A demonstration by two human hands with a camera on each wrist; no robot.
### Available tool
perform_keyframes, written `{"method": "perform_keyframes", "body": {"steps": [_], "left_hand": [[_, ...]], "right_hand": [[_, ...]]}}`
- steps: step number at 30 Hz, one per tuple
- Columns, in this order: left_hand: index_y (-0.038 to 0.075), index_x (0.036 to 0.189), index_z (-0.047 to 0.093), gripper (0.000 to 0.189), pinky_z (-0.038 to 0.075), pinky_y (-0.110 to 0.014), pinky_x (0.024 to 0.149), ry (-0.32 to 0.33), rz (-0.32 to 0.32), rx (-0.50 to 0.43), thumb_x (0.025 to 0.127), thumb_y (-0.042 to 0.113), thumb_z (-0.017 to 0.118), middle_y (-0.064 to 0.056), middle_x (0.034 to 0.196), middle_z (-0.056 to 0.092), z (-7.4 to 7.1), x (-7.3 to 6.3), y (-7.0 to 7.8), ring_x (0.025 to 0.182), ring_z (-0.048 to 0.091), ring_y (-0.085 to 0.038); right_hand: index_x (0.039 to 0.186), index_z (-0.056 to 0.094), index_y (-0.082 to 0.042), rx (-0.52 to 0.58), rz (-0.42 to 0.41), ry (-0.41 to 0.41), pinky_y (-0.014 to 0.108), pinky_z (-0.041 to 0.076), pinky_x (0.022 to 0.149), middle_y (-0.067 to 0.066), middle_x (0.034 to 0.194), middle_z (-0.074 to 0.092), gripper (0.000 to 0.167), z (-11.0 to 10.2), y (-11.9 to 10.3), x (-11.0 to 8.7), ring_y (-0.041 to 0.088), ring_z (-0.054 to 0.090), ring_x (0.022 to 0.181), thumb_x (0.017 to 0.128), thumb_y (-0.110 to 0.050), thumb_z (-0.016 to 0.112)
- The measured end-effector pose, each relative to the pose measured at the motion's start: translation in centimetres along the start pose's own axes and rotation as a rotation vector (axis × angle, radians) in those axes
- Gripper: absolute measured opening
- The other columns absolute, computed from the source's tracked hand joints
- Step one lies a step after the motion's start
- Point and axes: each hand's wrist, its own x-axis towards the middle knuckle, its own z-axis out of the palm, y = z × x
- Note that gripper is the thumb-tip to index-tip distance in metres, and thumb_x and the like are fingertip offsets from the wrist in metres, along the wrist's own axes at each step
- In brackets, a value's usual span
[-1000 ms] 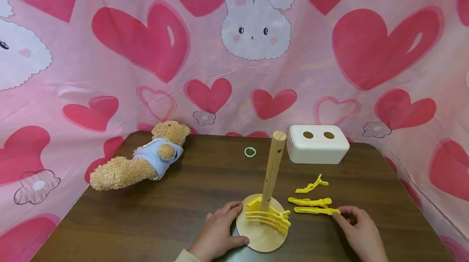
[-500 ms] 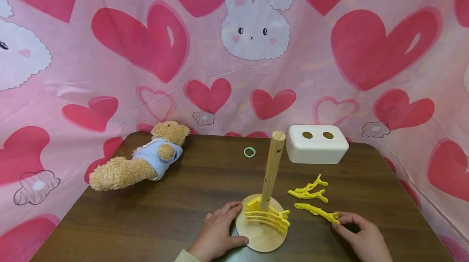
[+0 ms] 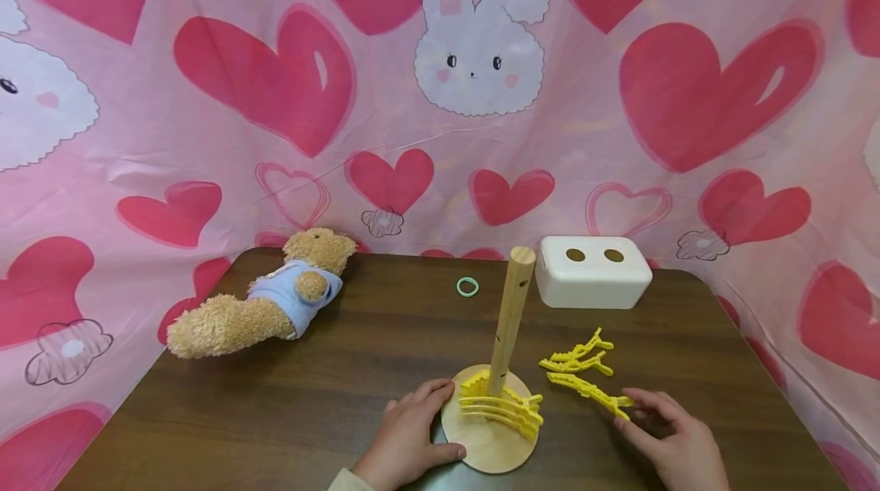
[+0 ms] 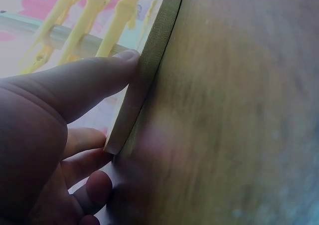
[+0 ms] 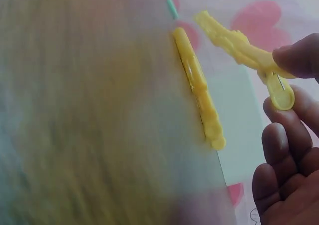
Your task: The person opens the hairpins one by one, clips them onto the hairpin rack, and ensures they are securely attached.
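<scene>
A wooden stand has a round base [image 3: 491, 457] and an upright post [image 3: 510, 323]. Several yellow hair clips [image 3: 502, 411] sit around the foot of the post, above the base. My left hand [image 3: 412, 430] holds the base's rim at its left side, thumb and fingers spread along the edge [image 4: 149, 70]. To the right, my right hand [image 3: 677, 434] pinches another yellow alligator hair clip [image 5: 239, 45] by its two handle ends, thumb on one and fingers on the other. Two more clips [image 3: 590, 361] lie just beyond it on the table.
A white box [image 3: 594, 285] with two round holes stands at the back right. Near the table's back lies a small mint-green ring [image 3: 467, 287]. A teddy bear [image 3: 296, 296] in a blue top lies at the left. A pink heart-print cloth [image 3: 385, 124] hangs behind.
My right hand has turned the near clip from lying flat to edge-on and shifted it slightly. The neighbouring clip has also tipped onto its edge. My left hand stays on the base.
</scene>
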Motion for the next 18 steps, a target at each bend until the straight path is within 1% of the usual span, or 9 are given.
{"method": "perform_keyframes", "body": {"steps": [4,6,10,14,18], "left_hand": [[0.015,0.146,0.054,0.088,0.034,-0.039,0.081,-0.002,-0.005,-0.003,0.073,0.056,0.083,0.000,0.147,0.050,0.1,0.0,0.0,0.126,0.052,-0.027],[0.015,0.146,0.054,0.088,0.034,-0.039,0.081,-0.004,-0.008,-0.003,0.073,0.055,0.083,0.000,0.147,0.051,0.0,0.0,0.0,0.126,0.052,-0.027],[0.015,0.146,0.054,0.088,0.034,-0.040,0.081,-0.011,-0.015,-0.005,0.073,0.056,0.083,-0.001,0.147,0.050,0.0,0.0,-0.1,0.126,0.052,-0.027],[0.015,0.146,0.054,0.089,0.034,-0.040,0.081,-0.012,-0.017,-0.014,0.073,0.056,0.083,-0.001,0.147,0.051,0.0,0.0,-0.1,0.126,0.052,-0.027],[0.015,0.146,0.054,0.088,0.033,-0.039,0.080,0.002,-0.001,-0.013,0.073,0.055,0.083,0.000,0.147,0.051,0.0,-0.1,-0.1,0.125,0.052,-0.027]], "right_hand": [[0.105,0.076,-0.009,0.019,-0.024,0.021,0.013,0.046,0.064,0.002,0.088,0.071,0.036,0.2,-0.6,-0.3,0.000,0.060,0.073,0.073,-0.013,0.090],[0.104,0.075,-0.008,0.041,-0.046,0.042,0.013,0.046,0.064,0.002,0.087,0.071,0.035,0.3,-0.9,-0.5,0.001,0.061,0.072,0.072,-0.010,0.090],[0.103,0.075,-0.006,0.098,-0.077,0.077,0.013,0.047,0.063,-0.004,0.086,0.070,0.035,0.4,-1.7,-0.9,0.002,0.062,0.072,0.071,-0.003,0.089],[0.104,0.074,-0.004,0.150,-0.074,0.076,0.013,0.048,0.064,-0.002,0.087,0.069,0.035,0.5,-2.7,-1.4,0.002,0.061,0.074,0.072,0.000,0.088],[0.104,0.074,-0.003,0.187,-0.068,0.064,0.014,0.049,0.064,0.002,0.087,0.068,0.035,0.7,-3.7,-1.9,0.003,0.059,0.076,0.072,0.002,0.087]]}}
